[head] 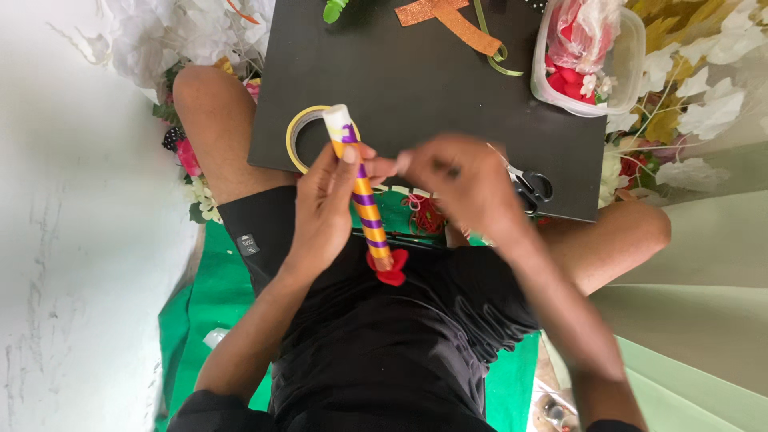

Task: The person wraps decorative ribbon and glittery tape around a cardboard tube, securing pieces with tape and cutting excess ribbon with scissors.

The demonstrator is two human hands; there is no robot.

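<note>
The left hand (324, 204) is clamped around a stick (364, 196) wrapped in yellow and purple spiral bands, held slanted over the lap so its white tip (337, 118) points up toward the black board (416, 88). A red flower piece (390, 266) sits at the stick's lower end. The right hand (468, 180) comes in from the stick's right, fingers pinched together right at the wrap, seemingly on a thin ribbon end, though what it grips is too small to tell. The firm left grip steadies the stick for that fine pinch. Just behind the stick's tip lies a yellow tape roll (304, 136) on the board, and scissors (530, 186) rest right of the stick. A clear plastic container (628, 64) of red bits sits farther right.
</note>
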